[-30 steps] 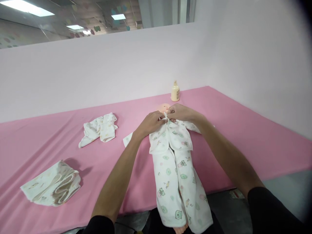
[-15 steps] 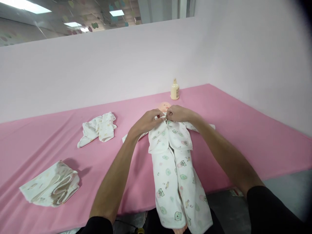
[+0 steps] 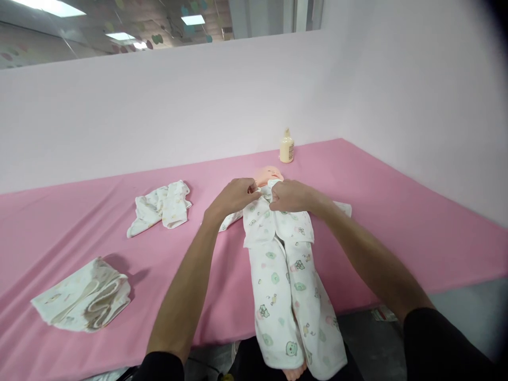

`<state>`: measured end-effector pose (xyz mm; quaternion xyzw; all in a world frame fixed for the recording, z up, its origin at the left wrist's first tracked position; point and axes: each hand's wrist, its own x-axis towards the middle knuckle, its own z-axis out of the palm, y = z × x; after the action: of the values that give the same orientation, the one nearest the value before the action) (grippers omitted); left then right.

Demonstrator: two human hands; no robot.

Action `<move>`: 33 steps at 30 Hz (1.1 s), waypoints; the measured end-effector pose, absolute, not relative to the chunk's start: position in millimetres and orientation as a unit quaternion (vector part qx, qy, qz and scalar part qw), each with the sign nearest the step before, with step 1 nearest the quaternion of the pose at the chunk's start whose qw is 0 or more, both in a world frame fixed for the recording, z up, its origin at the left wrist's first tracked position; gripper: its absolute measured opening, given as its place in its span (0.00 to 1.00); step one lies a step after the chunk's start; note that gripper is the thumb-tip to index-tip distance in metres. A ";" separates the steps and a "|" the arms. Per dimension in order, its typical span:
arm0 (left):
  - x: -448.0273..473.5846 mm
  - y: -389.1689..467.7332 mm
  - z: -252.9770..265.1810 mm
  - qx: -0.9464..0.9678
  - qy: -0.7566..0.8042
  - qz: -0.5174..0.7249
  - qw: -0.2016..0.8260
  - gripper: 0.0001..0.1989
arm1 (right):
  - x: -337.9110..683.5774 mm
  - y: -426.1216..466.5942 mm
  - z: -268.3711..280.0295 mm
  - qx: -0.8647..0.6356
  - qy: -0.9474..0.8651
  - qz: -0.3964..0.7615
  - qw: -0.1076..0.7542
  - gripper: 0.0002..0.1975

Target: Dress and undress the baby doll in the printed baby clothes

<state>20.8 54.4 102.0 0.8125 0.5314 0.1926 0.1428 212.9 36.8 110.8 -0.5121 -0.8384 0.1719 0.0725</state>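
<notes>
A baby doll (image 3: 269,173) lies on its back, its feet toward me over the table's near edge. It wears a white printed jacket (image 3: 296,228) and matching trousers (image 3: 273,296). At the neckline, my left hand (image 3: 237,197) pinches the jacket's collar on the left side. My right hand (image 3: 292,196) is closed on the collar's other side, close to the doll's chin. Between the two hands the collar edges stand slightly apart. My fingers cover part of the neckline, so any fastener there is hidden.
A pink sheet (image 3: 166,275) covers the table. Left of the doll lie a small white printed garment (image 3: 162,205) and a folded white cloth (image 3: 83,299). A cream pump bottle (image 3: 286,147) stands beyond the head. White walls (image 3: 178,111) rise behind and at right.
My hands have spread slightly apart at the collar, opening a gap in the neckline. More of the doll's head shows now. The doll's sleeve on the left has shifted.
</notes>
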 end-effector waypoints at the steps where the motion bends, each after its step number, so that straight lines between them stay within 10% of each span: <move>1: 20.5 54.5 101.4 0.813 0.532 0.189 0.142 0.11 | 213.0 37.1 110.4 -0.510 -0.838 0.180 0.066 0.21; 14: 25.3 51.9 100.0 0.835 0.516 0.159 0.104 0.10 | 196.1 22.5 89.5 -0.519 -0.854 -0.032 0.010 0.03; 26: 28.6 32.3 109.0 0.899 0.427 0.073 0.067 0.02 | 190.2 16.3 102.7 -0.468 -0.866 -0.151 -0.092 0.10; 33: 39.0 19.5 95.1 0.893 0.442 0.078 0.029 0.16 | 231.9 35.2 105.6 -0.565 -0.822 0.002 0.072 0.10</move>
<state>39.0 19.5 95.1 0.8930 0.4423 0.0780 0.0294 231.9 35.2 105.6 -0.5648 -0.8221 0.0023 0.0718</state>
